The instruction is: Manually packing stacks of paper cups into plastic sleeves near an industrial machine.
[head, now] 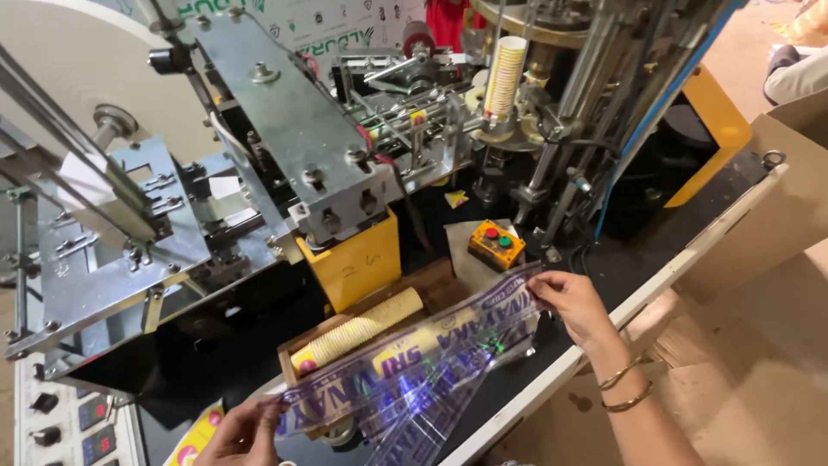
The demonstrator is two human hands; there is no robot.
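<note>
My two hands stretch a clear plastic sleeve bag with purple print between them. My left hand, at the bottom edge, pinches its lower left end. My right hand, with bangles on the wrist, grips its upper right end. Under the bag, a long stack of yellow-patterned paper cups lies on its side in a wooden tray. Another stack of cups stands upright in the machine at the top.
A paper cup machine fills the view: a big white paper roll at top left, a metal arm, a yellow block, a small yellow box with red and green buttons, a control panel. Cardboard boxes stand at right.
</note>
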